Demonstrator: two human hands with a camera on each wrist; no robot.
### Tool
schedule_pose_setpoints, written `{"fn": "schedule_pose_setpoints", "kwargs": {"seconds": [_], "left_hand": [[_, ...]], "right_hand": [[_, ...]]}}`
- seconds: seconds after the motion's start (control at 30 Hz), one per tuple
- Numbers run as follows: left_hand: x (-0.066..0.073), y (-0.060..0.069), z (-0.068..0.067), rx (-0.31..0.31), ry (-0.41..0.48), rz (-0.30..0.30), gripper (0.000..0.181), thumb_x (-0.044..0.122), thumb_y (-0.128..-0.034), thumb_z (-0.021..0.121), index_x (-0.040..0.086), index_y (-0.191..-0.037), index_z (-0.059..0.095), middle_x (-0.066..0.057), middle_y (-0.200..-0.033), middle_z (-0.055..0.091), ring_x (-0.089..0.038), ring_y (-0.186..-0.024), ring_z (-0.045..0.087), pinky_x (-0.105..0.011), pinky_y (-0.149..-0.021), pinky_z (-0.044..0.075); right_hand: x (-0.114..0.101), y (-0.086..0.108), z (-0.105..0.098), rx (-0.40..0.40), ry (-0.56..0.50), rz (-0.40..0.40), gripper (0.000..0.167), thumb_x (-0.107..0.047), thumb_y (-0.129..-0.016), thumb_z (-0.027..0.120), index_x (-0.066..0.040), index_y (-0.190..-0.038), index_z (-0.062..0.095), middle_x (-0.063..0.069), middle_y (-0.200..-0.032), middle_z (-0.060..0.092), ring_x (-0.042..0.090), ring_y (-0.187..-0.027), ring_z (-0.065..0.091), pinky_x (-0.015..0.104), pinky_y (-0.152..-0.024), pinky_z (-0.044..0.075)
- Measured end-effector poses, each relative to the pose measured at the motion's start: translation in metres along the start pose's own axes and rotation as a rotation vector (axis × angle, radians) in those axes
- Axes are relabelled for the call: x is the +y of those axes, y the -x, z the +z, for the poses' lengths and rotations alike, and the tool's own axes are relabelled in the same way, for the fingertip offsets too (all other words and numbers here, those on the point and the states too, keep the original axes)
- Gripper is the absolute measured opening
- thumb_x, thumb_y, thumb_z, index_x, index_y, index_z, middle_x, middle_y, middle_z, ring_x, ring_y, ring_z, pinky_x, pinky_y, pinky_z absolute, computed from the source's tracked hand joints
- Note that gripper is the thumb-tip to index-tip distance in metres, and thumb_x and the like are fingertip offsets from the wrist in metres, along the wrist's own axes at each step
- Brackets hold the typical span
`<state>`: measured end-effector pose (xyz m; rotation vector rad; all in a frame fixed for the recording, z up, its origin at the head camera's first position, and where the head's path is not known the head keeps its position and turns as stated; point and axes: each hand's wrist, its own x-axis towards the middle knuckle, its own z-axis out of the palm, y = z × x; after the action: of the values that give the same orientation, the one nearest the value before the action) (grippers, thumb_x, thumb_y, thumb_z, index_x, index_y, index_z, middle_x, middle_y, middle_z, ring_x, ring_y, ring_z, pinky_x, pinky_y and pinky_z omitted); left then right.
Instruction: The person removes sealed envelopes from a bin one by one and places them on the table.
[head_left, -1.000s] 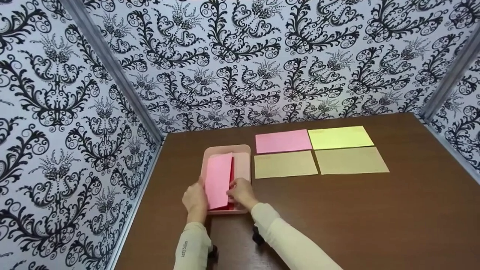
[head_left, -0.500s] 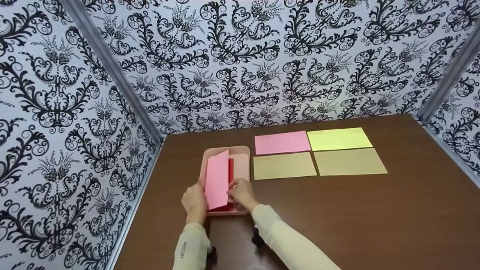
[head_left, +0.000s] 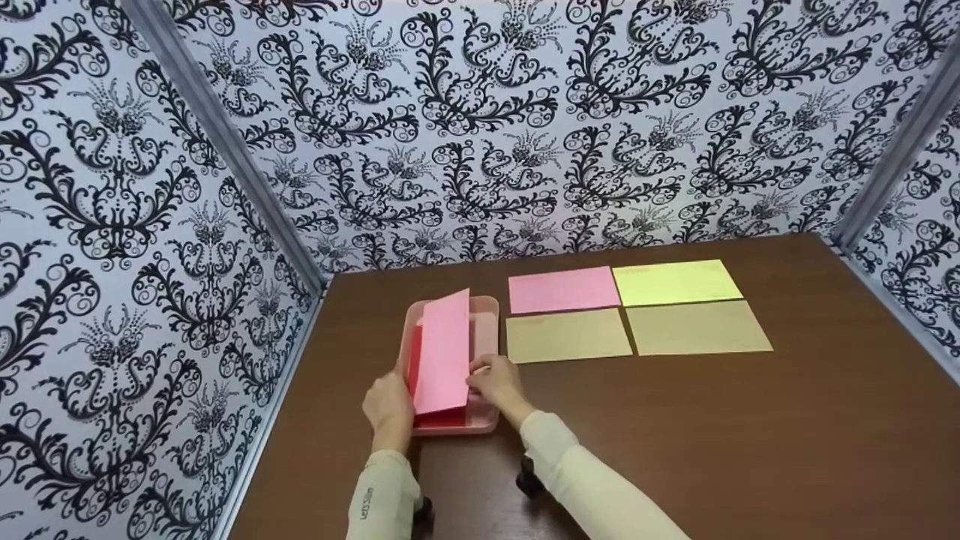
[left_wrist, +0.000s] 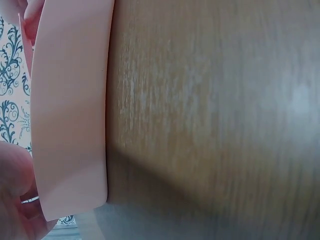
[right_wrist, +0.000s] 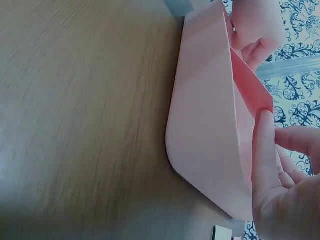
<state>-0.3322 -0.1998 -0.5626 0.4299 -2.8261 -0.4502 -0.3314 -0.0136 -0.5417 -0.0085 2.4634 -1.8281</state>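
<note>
A pink envelope [head_left: 442,356] stands tilted inside the shallow pink tray [head_left: 486,420], its right edge raised. My right hand [head_left: 496,381] pinches that raised edge between thumb and fingers, as the right wrist view also shows. At the tray's left side, my left hand [head_left: 388,401] grips the rim; its fingers are partly hidden by the tray wall [left_wrist: 72,115]. Beneath the pink envelope lies something flat and red [head_left: 442,418], mostly covered, perhaps more envelopes.
Right of the tray, four-cornered envelopes lie flat in two rows: pink [head_left: 562,289] and yellow [head_left: 677,283] behind, two tan ones, left [head_left: 568,335] and right [head_left: 699,328], in front. Patterned walls [head_left: 465,150] border the brown table [head_left: 675,435] at the back and sides.
My right hand has shifted slightly right, and the pink envelope has moved right and up with it. More red now shows along its left side. The left hand stays at the tray.
</note>
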Motion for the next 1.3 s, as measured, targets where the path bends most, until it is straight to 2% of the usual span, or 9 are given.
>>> {"fn": "schedule_pose_setpoints", "kwargs": {"seconds": [0.1,0.27,0.4,0.47,0.7,1.03,1.13,1.3], "left_hand": [[0.000,0.000,0.001,0.003,0.000,0.012,0.026,0.005,-0.0987,0.049,-0.002,-0.094,0.074,-0.028,-0.090,0.073,-0.045,-0.079,0.071,-0.056,-0.062,0.056],[0.000,0.001,-0.001,0.000,-0.004,0.022,0.025,0.006,-0.0992,0.050,0.001,-0.101,0.074,-0.028,-0.089,0.073,-0.044,-0.078,0.071,-0.055,-0.061,0.056],[0.001,0.000,-0.003,-0.008,-0.006,0.016,0.025,0.006,-0.0993,0.050,-0.001,-0.100,0.074,-0.027,-0.089,0.073,-0.043,-0.078,0.072,-0.054,-0.061,0.056],[0.001,0.000,-0.003,-0.013,-0.011,0.009,0.026,0.006,-0.0996,0.049,-0.001,-0.099,0.074,-0.027,-0.090,0.073,-0.043,-0.078,0.072,-0.054,-0.061,0.056],[0.000,0.000,-0.001,0.017,0.030,-0.031,0.041,0.024,-0.1050,0.043,0.000,-0.102,0.076,-0.029,-0.090,0.073,-0.047,-0.081,0.071,-0.058,-0.063,0.054],[-0.001,0.000,0.000,-0.002,0.026,-0.018,0.039,0.022,-0.1050,0.043,0.002,-0.105,0.076,-0.028,-0.090,0.074,-0.046,-0.080,0.071,-0.057,-0.063,0.055],[-0.002,0.000,0.000,0.007,0.032,-0.015,0.039,0.022,-0.1050,0.044,0.001,-0.102,0.076,-0.027,-0.088,0.074,-0.046,-0.079,0.071,-0.056,-0.062,0.055],[-0.002,-0.001,0.000,0.004,0.019,0.000,0.035,0.013,-0.1019,0.045,0.000,-0.096,0.076,-0.027,-0.088,0.074,-0.044,-0.079,0.071,-0.055,-0.063,0.055]], "right_hand": [[0.002,0.001,-0.004,0.018,0.001,-0.031,0.017,0.004,-0.075,0.069,0.007,-0.092,0.069,0.014,-0.078,0.073,0.010,-0.065,0.064,0.025,-0.059,0.057],[0.005,0.003,-0.009,0.007,-0.116,-0.011,0.019,0.006,-0.078,0.068,0.009,-0.096,0.067,0.017,-0.080,0.071,0.017,-0.069,0.069,0.036,-0.065,0.061],[0.004,0.005,-0.013,-0.001,-0.199,0.012,0.020,0.006,-0.080,0.067,0.008,-0.100,0.066,0.015,-0.080,0.071,0.017,-0.069,0.069,0.041,-0.069,0.061],[0.003,0.007,-0.016,-0.008,-0.236,0.019,0.021,0.006,-0.082,0.067,0.009,-0.102,0.066,0.012,-0.078,0.070,0.015,-0.068,0.069,0.040,-0.070,0.061],[0.004,0.011,-0.028,-0.017,-0.326,0.056,0.026,0.006,-0.086,0.066,0.012,-0.111,0.063,0.005,-0.075,0.065,0.009,-0.062,0.064,0.030,-0.063,0.061],[0.010,0.016,-0.043,0.018,-0.432,0.113,0.028,0.005,-0.087,0.065,0.012,-0.113,0.061,0.008,-0.080,0.069,0.012,-0.064,0.065,0.033,-0.068,0.061],[0.013,0.017,-0.047,0.023,-0.450,0.114,0.028,0.005,-0.087,0.065,0.012,-0.114,0.060,0.008,-0.081,0.069,0.012,-0.065,0.066,0.035,-0.070,0.061],[0.016,0.022,-0.055,0.025,-0.472,0.108,0.029,0.004,-0.089,0.063,0.013,-0.116,0.058,0.007,-0.081,0.070,0.011,-0.066,0.066,0.032,-0.070,0.061]]}}
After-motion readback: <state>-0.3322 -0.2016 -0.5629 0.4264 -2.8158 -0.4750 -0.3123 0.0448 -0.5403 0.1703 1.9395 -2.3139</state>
